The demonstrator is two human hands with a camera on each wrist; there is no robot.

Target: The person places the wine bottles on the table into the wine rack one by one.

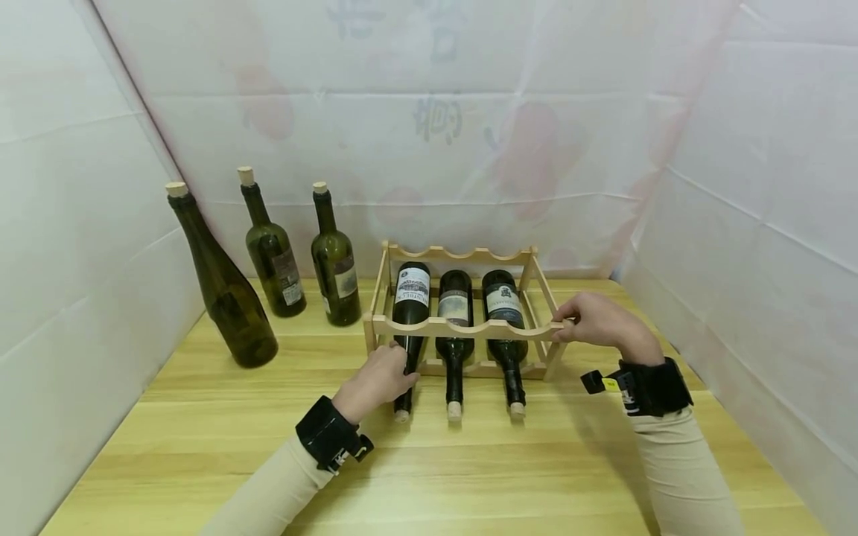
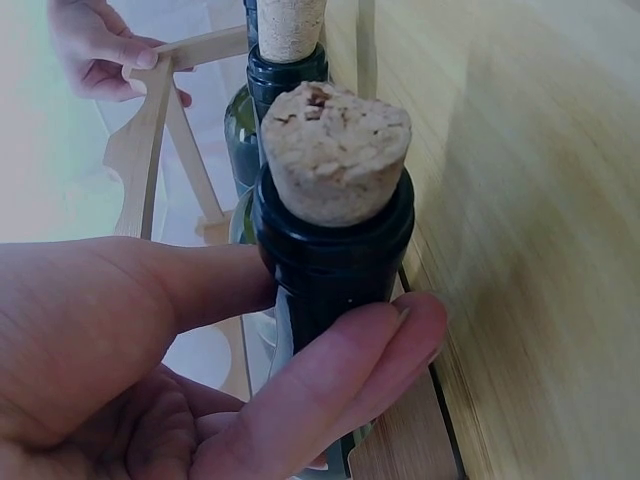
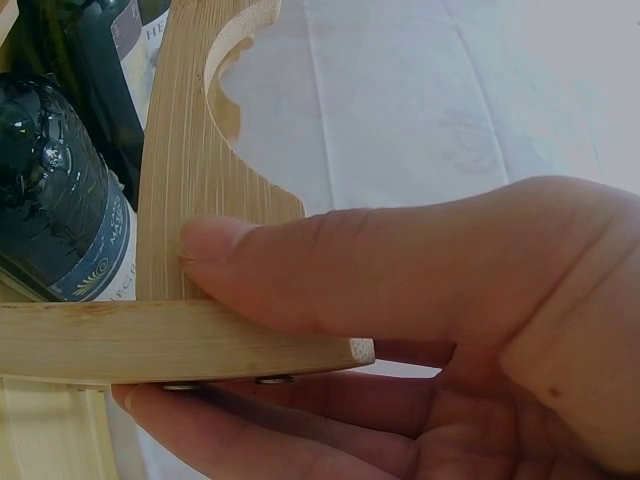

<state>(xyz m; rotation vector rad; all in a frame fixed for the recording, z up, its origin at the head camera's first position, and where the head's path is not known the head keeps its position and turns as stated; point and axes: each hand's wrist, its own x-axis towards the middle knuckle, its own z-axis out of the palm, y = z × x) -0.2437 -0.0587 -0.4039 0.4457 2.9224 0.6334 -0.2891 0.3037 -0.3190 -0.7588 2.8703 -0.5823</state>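
Three corked wine bottles lie side by side in the lower tier of a wooden wine rack (image 1: 462, 328), necks toward me. My left hand (image 1: 380, 378) grips the neck of the left wine bottle (image 1: 412, 294), thumb on one side and fingers on the other; its cork (image 2: 338, 150) shows close up in the left wrist view. At the rack's front right corner, my right hand (image 1: 596, 321) pinches the upper rail (image 3: 180, 180), thumb on top and fingers beneath. Between them lie the middle bottle (image 1: 454, 365) and the right bottle (image 1: 506, 327). The rack's upper scalloped rails hold no bottles.
Left of the rack stand three green corked bottles: a tall one (image 1: 228, 298) nearest the left wall, another (image 1: 273, 260) behind it, and one (image 1: 333, 268) close to the rack. White cloth walls (image 1: 436, 74) enclose the wooden table (image 1: 469, 476) at the back and sides.
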